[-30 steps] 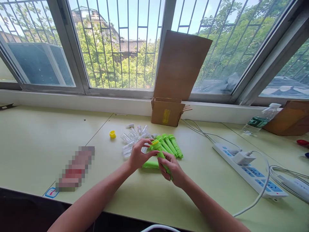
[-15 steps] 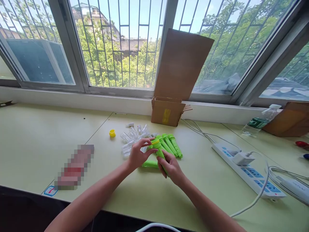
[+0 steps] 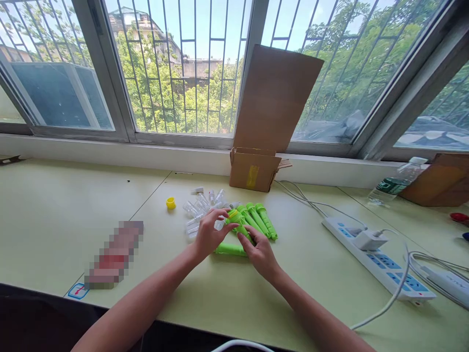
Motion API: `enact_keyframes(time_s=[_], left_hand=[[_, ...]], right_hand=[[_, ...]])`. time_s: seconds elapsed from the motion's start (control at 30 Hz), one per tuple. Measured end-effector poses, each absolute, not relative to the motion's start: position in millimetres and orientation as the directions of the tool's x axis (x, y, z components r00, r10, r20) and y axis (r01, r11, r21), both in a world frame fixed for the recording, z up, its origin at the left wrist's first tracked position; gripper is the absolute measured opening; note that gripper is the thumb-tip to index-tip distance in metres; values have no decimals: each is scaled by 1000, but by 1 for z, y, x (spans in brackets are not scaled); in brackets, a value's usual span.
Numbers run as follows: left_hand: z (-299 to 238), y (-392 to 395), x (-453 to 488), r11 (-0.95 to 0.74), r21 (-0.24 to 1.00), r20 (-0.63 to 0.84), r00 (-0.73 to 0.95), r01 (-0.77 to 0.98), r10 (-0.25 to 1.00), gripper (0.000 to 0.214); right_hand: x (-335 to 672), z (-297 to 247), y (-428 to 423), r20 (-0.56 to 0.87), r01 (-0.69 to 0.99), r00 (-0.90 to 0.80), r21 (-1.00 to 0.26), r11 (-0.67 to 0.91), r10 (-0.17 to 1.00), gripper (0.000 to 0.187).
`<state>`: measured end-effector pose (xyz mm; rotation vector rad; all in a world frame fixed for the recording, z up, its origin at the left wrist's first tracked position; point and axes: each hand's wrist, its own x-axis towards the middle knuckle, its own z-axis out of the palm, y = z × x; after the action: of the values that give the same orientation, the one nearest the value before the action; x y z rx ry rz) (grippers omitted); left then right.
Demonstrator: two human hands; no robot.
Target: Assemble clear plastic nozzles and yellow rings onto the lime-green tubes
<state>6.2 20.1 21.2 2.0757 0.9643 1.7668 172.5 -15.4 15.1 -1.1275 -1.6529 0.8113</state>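
A green tube [image 3: 240, 229], narrow and flared at one end, is held between the person's two hands just below and right of the centre of the frame. Its long axis slants from the flared head at upper left, where a yellow ring [image 3: 233, 213] shows, down to the lower right. The left hand [image 3: 210, 231] is nearer the ringed head, thumb and fingertips pinched closely around it; the right hand [image 3: 259, 250] wraps the shaft, hiding the lower end. Just below the hands, another green piece [image 3: 230, 250] lies nearly crosswise on the surface [image 3: 190, 288]. Beyond the right hand, more green tubes [image 3: 266, 222] rest side by side, slanting the same way. Past the left hand are scattered clear plastic pieces [image 3: 191, 209] and, farther left, a loose yellow cap [image 3: 170, 203].
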Motion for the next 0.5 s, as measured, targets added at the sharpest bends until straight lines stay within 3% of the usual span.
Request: enact_keyframes(time_s=[0.23,0.5], left_hand=[[22,20,7,-746,592,777,32,303,629,24],[24,18,9,-733,623,758,19,272,652,25]], right_hand=[[170,16,-18,148,92,-152,-982,163,977,32],[169,22,-22,61,9,-181,-998,64,982,35]])
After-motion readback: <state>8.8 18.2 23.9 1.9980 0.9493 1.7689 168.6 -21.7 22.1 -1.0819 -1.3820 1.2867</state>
